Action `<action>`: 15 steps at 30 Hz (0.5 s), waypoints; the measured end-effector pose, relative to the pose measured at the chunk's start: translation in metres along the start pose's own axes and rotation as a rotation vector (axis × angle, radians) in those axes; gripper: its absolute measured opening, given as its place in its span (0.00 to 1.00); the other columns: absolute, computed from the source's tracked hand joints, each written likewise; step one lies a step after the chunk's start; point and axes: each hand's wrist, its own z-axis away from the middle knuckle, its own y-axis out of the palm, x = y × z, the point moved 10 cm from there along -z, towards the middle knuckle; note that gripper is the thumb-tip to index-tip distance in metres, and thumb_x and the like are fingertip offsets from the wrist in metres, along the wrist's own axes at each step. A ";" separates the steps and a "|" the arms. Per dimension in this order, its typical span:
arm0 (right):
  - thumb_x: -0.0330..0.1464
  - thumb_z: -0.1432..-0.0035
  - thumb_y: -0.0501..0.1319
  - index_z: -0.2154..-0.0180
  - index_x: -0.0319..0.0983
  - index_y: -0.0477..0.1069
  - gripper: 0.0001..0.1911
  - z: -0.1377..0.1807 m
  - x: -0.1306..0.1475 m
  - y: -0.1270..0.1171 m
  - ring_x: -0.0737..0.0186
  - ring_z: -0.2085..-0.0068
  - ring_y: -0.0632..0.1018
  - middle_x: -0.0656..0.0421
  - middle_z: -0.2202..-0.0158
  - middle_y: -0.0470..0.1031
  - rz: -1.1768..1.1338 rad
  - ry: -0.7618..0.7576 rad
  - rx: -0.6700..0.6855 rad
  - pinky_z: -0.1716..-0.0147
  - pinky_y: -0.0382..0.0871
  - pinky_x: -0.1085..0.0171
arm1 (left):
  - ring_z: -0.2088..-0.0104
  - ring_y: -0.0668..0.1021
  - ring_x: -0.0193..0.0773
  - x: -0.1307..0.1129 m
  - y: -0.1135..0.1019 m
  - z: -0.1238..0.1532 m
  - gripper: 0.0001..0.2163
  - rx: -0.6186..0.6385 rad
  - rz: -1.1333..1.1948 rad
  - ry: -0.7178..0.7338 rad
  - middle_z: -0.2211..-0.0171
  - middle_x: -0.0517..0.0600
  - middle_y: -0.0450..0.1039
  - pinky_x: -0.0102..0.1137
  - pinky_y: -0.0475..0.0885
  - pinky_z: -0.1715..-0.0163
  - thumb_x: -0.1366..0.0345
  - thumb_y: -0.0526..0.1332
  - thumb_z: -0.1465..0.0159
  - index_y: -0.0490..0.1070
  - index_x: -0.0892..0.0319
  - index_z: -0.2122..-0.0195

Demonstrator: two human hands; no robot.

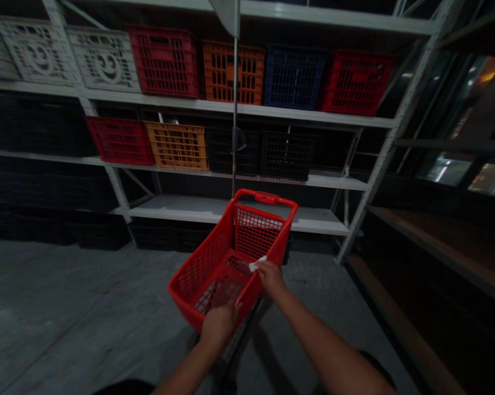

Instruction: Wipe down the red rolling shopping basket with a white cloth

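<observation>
A red plastic shopping cart (206,267) with mesh sides stands in front of me, its handle on the far side. My left hand (219,325) is at the cart's near rim, fingers closed over the edge and partly hidden. Farther along the right-hand rim, my right hand (271,277) pinches a small white cloth or tissue (257,264) against the cart's edge. The cloth hangs slightly over the inside of the basket. No goods show on the cart's mesh floor.
Behind the cart stands a white metal rack (247,105) with red, orange, blue, white and black crates. A thin upright pole (235,82) rises by the cart. Brown-edged shelves (445,247) line the right side. Grey concrete floor (58,307) spreads at left.
</observation>
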 end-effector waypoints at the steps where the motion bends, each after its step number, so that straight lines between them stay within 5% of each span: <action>1: 0.21 0.51 0.55 0.65 0.39 0.74 0.14 -0.010 -0.015 -0.010 0.63 0.60 0.74 0.56 0.63 0.76 0.029 0.052 -0.024 0.56 0.65 0.64 | 0.68 0.78 0.44 0.002 -0.001 0.001 0.21 0.001 -0.006 0.004 0.72 0.57 0.76 0.34 0.70 0.70 0.56 0.39 0.37 0.69 0.59 0.61; 6: 0.22 0.49 0.53 0.66 0.37 0.74 0.13 -0.020 -0.030 -0.026 0.62 0.61 0.74 0.53 0.64 0.76 0.080 0.171 -0.111 0.56 0.65 0.62 | 0.69 0.78 0.44 0.014 -0.006 0.003 0.24 -0.020 -0.009 0.050 0.72 0.57 0.76 0.34 0.70 0.70 0.55 0.37 0.37 0.68 0.59 0.58; 12: 0.21 0.50 0.53 0.62 0.39 0.73 0.17 0.033 0.044 0.040 0.63 0.59 0.73 0.55 0.62 0.75 -0.095 0.047 -0.056 0.56 0.66 0.63 | 0.70 0.78 0.45 0.026 -0.013 -0.005 0.27 -0.034 -0.067 0.038 0.72 0.58 0.76 0.35 0.69 0.71 0.54 0.33 0.37 0.70 0.60 0.61; 15: 0.20 0.51 0.52 0.59 0.40 0.72 0.20 0.035 0.058 0.051 0.63 0.58 0.73 0.56 0.60 0.75 -0.091 -0.049 0.013 0.55 0.65 0.63 | 0.68 0.77 0.43 0.030 -0.014 -0.012 0.28 0.013 -0.064 0.072 0.71 0.57 0.76 0.34 0.68 0.69 0.52 0.33 0.38 0.70 0.60 0.62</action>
